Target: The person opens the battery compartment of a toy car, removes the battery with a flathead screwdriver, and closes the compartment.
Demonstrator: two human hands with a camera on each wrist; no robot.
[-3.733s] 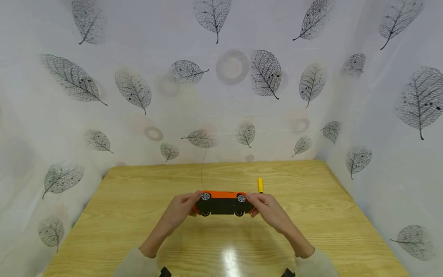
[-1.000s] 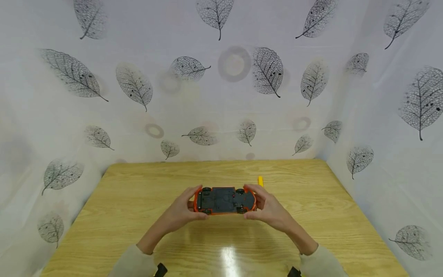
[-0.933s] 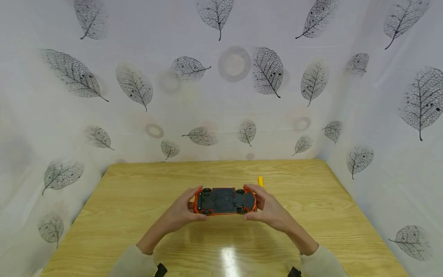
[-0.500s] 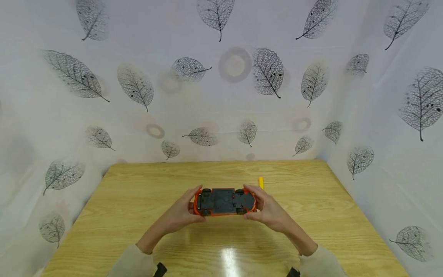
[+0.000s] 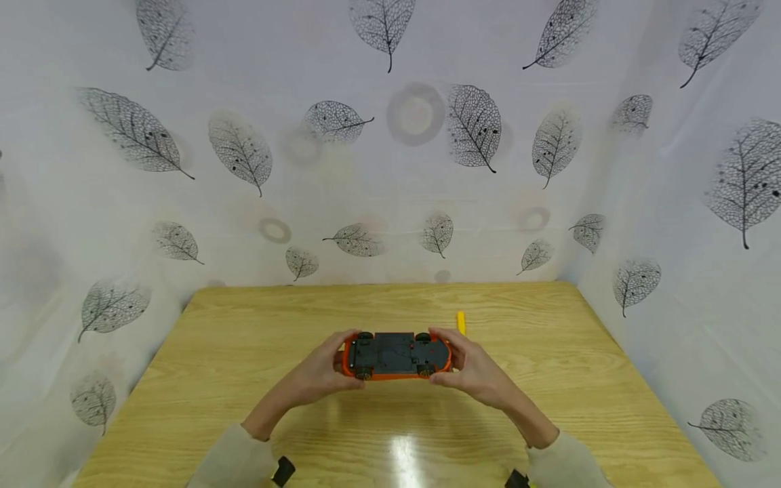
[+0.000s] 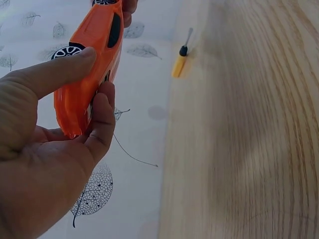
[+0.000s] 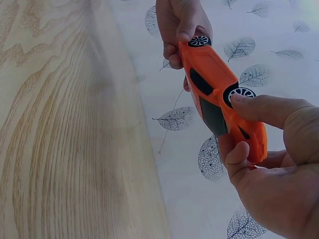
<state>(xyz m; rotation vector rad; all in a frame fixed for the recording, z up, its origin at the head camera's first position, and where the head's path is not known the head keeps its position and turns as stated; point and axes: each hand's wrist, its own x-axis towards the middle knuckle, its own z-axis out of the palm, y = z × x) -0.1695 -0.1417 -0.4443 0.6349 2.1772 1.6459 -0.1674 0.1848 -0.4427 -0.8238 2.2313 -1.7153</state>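
An orange toy car (image 5: 393,356) is held level above the table, its black underside turned toward the head camera. My left hand (image 5: 320,369) grips one end of it, thumb along the near side and fingers round the far side. The other end is gripped by my right hand (image 5: 472,366) in the same way. In the right wrist view the car's (image 7: 214,89) side windows and silver-spoked wheels show. A thin wire (image 6: 132,155) hangs by the car in the left wrist view; where it joins is hidden by my hand.
Behind the right hand a screwdriver (image 6: 180,63) with a yellow handle lies on the wooden table (image 5: 244,318). White sheeting (image 5: 390,183) with a leaf print hangs round the table's back and both sides.
Since the oldest frame the car has been tipped so its underside faces the head camera, and both hands have changed their hold at its ends. Over the last second almost nothing moves.
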